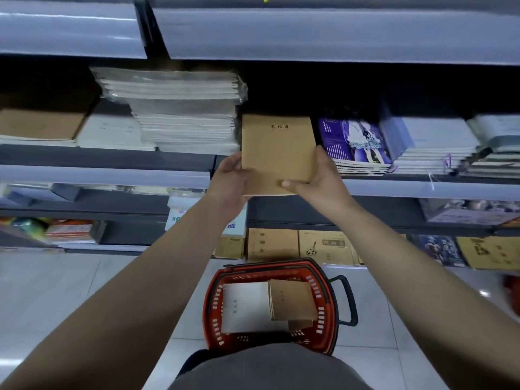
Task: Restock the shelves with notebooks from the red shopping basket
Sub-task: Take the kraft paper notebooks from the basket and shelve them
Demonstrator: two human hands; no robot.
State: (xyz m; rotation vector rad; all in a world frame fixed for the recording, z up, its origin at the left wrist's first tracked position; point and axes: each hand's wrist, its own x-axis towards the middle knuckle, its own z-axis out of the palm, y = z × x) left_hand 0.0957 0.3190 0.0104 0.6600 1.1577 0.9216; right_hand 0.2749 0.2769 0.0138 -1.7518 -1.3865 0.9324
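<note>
A brown kraft-cover notebook (277, 149) is held level at the front edge of the middle shelf (107, 174), partly over the gap between a tall white stack (183, 119) and purple notebooks (356, 144). My left hand (232, 178) grips its left edge; my right hand (318, 175) grips its right near corner, thumb on the cover. On the floor below stands the red shopping basket (209, 311), holding a white notebook (244, 306) and a brown notebook stack (292, 299).
Stacks of notebooks fill the middle shelf on both sides, including a grey pile (433, 142) at right and a brown one (39, 125) at far left. Lower shelves carry brown boxes (323, 246). The upper shelf (309, 35) overhangs. Grey tiled floor surrounds the basket.
</note>
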